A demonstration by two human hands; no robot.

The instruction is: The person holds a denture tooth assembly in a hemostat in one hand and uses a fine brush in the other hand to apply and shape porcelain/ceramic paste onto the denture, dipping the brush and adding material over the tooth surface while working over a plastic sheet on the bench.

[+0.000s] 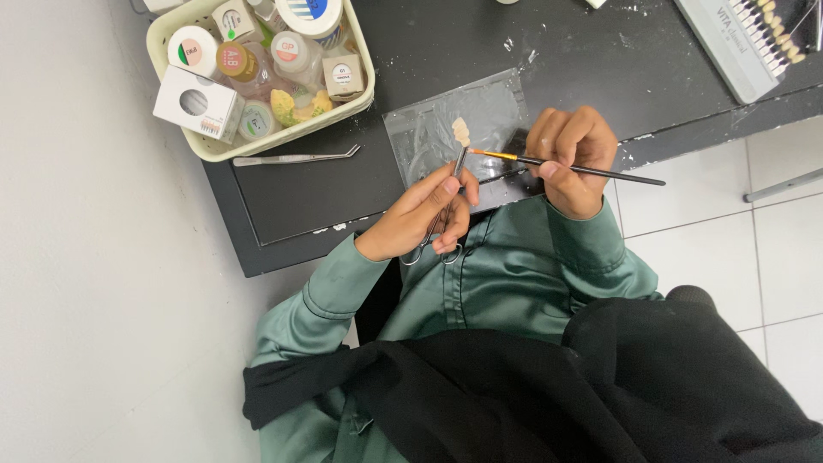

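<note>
My left hand (429,214) grips a metal clamp-like forceps (446,201) whose tip holds a small cream tooth-shaped piece (461,130) upright above a clear glass slab (429,120). My right hand (570,159) pinches a thin black paintbrush (600,171) with an orange ferrule. The brush tip points left and sits just below the tooth piece, close to the forceps tip. Both hands hover over the dark worktable (343,197). My green sleeves and a dark cloth on my lap fill the lower part of the view.
A cream plastic basket (214,147) holding several small jars and boxes stands at the table's left end. Metal tweezers (296,158) lie beside it. A grey tooth shade guide (746,39) lies at the upper right. White wall at left, tiled floor at right.
</note>
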